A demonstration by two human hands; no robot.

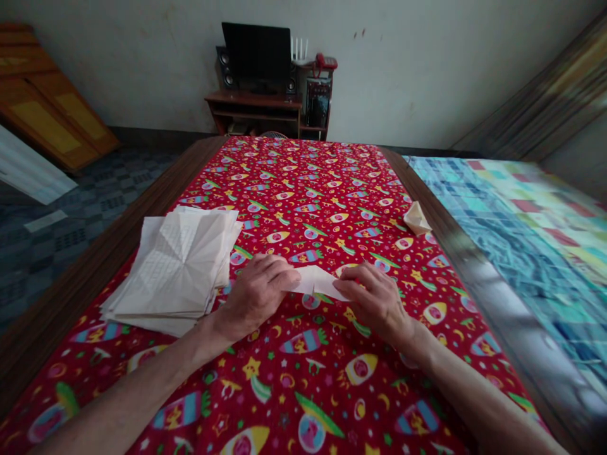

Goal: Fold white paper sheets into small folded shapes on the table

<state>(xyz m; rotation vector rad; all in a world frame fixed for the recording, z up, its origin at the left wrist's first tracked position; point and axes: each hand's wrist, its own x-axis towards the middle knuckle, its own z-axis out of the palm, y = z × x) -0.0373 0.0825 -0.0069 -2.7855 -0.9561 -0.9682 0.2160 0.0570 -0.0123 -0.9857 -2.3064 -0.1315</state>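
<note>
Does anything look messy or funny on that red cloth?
Yes, a bit: the paper stack near the left hand is crooked, with edges poking out unevenly, and star-like creases cross its top. Nothing looks spilled.

Brown table, red cloth; paper stack left, folded paper right.

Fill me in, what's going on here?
A person holds a small folded piece of white paper over a red rocket-print tablecloth, the left hand at one end and the right hand at the other. A stack of creased paper sheets lies to the left. A separate folded paper shape sits near the cloth's right edge.
</note>
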